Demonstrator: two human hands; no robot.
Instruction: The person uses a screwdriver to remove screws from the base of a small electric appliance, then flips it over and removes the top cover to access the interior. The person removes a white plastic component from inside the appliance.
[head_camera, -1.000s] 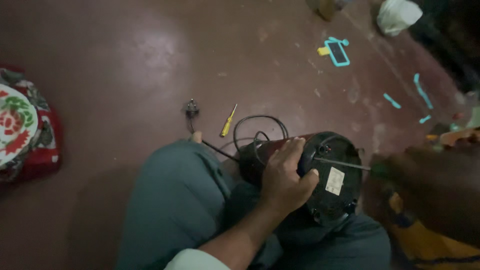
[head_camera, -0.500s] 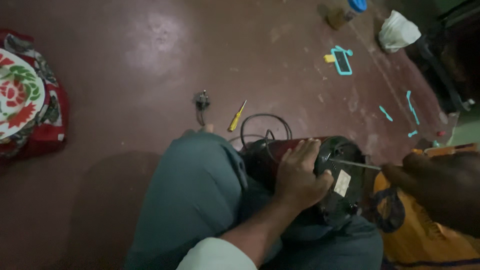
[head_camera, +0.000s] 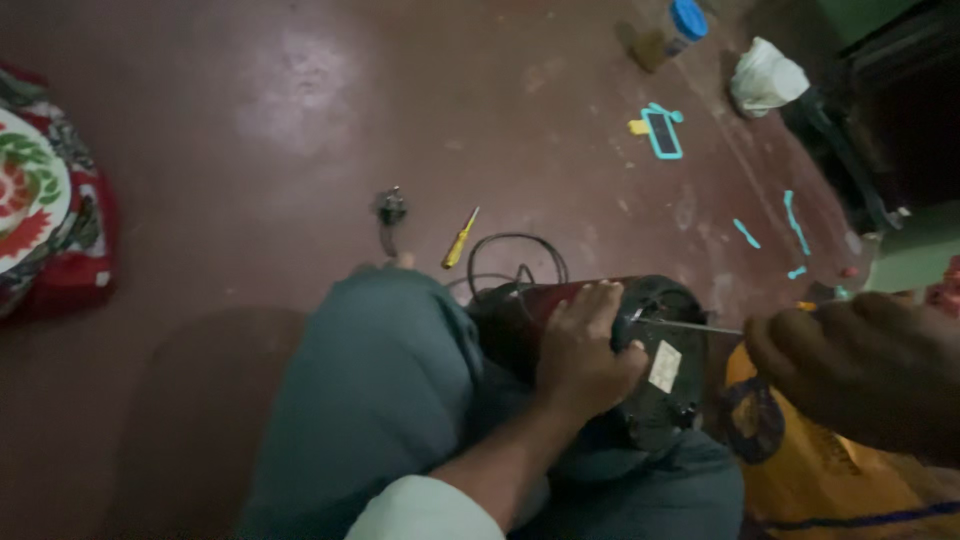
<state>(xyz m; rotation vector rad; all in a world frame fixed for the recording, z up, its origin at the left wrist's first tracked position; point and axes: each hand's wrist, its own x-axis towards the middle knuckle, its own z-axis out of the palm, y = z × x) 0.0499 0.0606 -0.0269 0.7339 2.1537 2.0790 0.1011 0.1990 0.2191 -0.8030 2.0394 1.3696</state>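
Dark appliance base (head_camera: 655, 390) under left hand (head_camera: 585, 355)

We see a round black appliance base (head_camera: 655, 385) lying on its side across the lap, its underside turned toward us, with a small white label stuck on that face. A dark red band shows along its far edge. A thin metal screwdriver shaft (head_camera: 690, 326) runs level from the right, its tip meeting the underside near the rim. A black cord (head_camera: 515, 250) loops on the floor just beyond it.
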